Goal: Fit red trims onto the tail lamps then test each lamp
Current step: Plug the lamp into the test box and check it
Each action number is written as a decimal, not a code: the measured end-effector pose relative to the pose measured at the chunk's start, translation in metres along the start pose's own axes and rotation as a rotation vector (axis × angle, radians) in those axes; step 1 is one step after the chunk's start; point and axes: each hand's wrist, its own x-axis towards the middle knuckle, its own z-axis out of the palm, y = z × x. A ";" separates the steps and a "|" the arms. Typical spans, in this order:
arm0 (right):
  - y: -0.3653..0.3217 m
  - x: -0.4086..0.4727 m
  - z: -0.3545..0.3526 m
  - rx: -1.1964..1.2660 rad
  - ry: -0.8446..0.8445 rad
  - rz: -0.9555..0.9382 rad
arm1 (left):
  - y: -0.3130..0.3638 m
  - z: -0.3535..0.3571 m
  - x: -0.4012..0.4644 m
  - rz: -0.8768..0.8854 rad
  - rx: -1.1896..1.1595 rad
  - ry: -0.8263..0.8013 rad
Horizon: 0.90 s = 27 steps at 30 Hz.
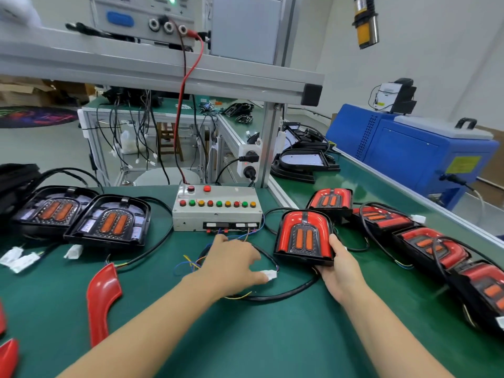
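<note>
A tail lamp with its red trim fitted [304, 236] is tilted up off the green mat, and my right hand [341, 264] grips its lower right corner. My left hand [231, 264] reaches over the black cable and pinches the white connector [270, 274] at its fingertips. The grey test box [216, 208] with coloured buttons stands just behind. Two untrimmed lamps [107, 221] lie at the left. A loose red trim [102, 298] lies at the near left.
Several trimmed lamps [425, 242] lie in a row along the right side, one more [331, 200] behind the held lamp. White connectors [19, 259] lie at the far left. A power supply [144, 17] sits on the shelf above. A blue machine [414, 148] stands at right.
</note>
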 end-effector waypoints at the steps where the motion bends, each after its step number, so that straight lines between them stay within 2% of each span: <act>1: -0.001 0.000 0.001 -0.005 0.015 0.008 | 0.002 0.004 -0.001 -0.008 -0.003 0.002; 5: -0.003 -0.001 0.006 -0.087 0.040 0.017 | 0.004 0.014 -0.005 -0.031 -0.020 0.042; 8: -0.005 -0.005 0.007 -0.337 0.053 -0.043 | 0.002 0.014 -0.007 -0.029 -0.066 0.099; 13: -0.007 -0.022 0.009 -0.864 0.110 -0.280 | -0.003 0.008 -0.012 -0.030 -0.114 0.235; 16: -0.008 -0.038 0.012 -1.142 0.150 -0.577 | -0.006 0.004 -0.016 -0.026 -0.187 0.308; 18: -0.007 -0.050 0.019 -1.218 0.059 -0.829 | -0.008 0.000 -0.018 -0.019 -0.205 0.339; 20: -0.001 -0.058 0.025 -1.308 -0.121 -0.953 | -0.009 -0.003 -0.019 -0.015 -0.203 0.363; 22: 0.008 -0.065 0.032 -1.395 -0.308 -0.963 | -0.011 -0.005 -0.021 -0.014 -0.251 0.393; 24: 0.016 -0.067 0.037 -1.379 -0.442 -0.930 | -0.013 -0.007 -0.024 0.001 -0.353 0.434; 27: 0.022 -0.066 0.045 -1.267 -0.478 -0.855 | -0.019 -0.007 -0.028 0.025 -0.488 0.459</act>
